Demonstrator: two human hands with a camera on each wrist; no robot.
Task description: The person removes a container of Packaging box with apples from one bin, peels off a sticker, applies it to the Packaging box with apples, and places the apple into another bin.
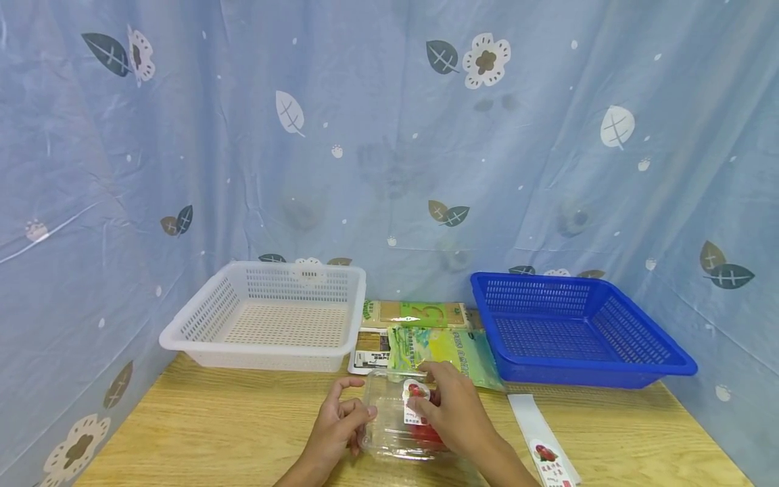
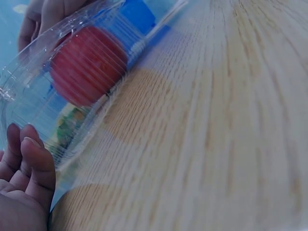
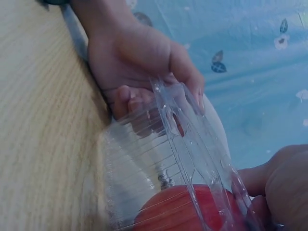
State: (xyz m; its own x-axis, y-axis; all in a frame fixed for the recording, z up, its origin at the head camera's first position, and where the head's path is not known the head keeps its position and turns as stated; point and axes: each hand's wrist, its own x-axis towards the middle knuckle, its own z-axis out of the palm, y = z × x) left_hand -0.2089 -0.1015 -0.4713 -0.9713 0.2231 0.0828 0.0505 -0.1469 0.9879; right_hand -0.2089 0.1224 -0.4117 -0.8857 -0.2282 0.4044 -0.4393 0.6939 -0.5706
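A clear plastic clamshell box (image 1: 389, 433) lies on the wooden table with a round red fruit (image 2: 89, 66) inside. On its lid is a white label (image 1: 416, 414) printed with red fruit. My left hand (image 1: 341, 423) holds the box's left end, thumb on the rim and the other fingers bent beside the wall. From the right, my right hand (image 1: 456, 412) reaches over the lid. Its thumb presses on the label while the index finger rests toward the far rim. In the right wrist view the fruit (image 3: 187, 211) shows through the ribbed wall.
A white basket (image 1: 207, 345) stands back left, a blue basket (image 1: 584, 372) back right. Between them lie a green-yellow packet (image 1: 450, 348), a noodle-like pack (image 1: 420, 314) and a smaller pack (image 1: 370, 350). A white label strip (image 1: 535, 423) lies right of the box. A curtain (image 1: 389, 169) hangs behind.
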